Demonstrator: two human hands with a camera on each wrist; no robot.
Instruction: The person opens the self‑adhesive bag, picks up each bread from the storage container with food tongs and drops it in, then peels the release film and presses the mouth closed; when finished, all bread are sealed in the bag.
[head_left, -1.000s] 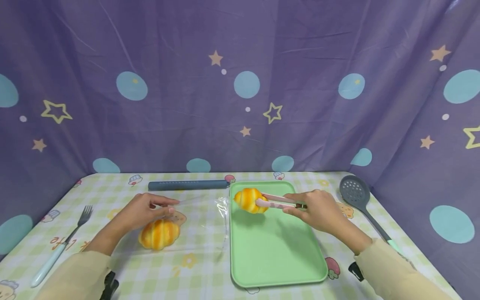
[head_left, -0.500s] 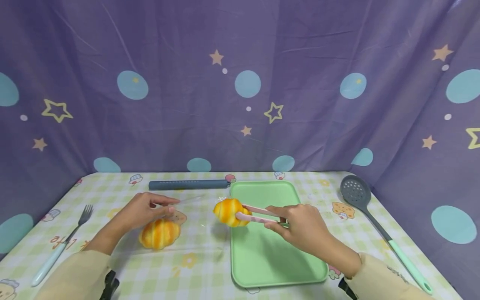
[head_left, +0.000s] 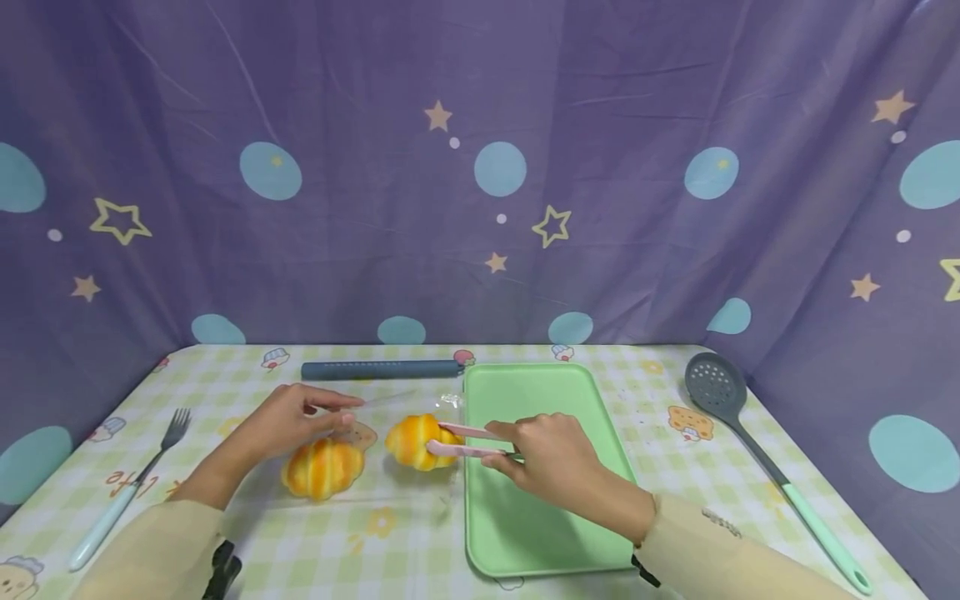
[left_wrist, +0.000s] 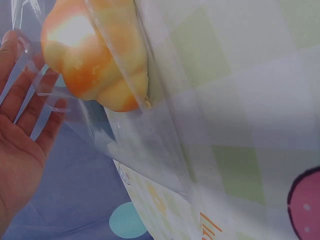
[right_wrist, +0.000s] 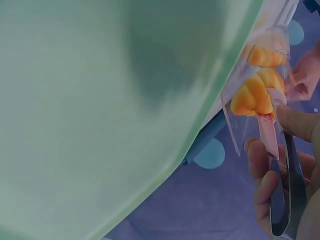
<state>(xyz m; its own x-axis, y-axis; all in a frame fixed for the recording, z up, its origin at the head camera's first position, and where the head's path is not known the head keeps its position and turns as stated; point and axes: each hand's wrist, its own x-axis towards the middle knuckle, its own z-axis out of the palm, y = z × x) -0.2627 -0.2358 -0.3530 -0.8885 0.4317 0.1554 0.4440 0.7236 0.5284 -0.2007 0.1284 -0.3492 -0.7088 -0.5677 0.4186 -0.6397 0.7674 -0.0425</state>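
My left hand [head_left: 288, 423] pinches the upper side of a clear plastic bag [head_left: 450, 403] that lies on the table. Inside it, under the film, is a yellow-orange croissant-shaped bread [head_left: 322, 470], which the left wrist view also shows close up. In my right hand [head_left: 551, 458] is a pair of tongs [head_left: 461, 451] with pink tips and metal arms, squeezed around a second such bread [head_left: 415, 442]. This second bread is at the bag's right-hand mouth, a short gap to the right of the first; how far inside it sits is hard to tell.
A green tray [head_left: 555, 542] stands just right of the bag, below my right forearm. Behind the bag lies a dark blue stick-like roll [head_left: 382, 369]. A fork [head_left: 127, 492] is at the left, a slotted skimmer [head_left: 750, 442] at the right. A purple curtain [head_left: 360, 208] hangs behind.
My right hand has carried the tongs and bread leftward from above the tray to the bag's mouth. My left hand has stayed in place on the bag.
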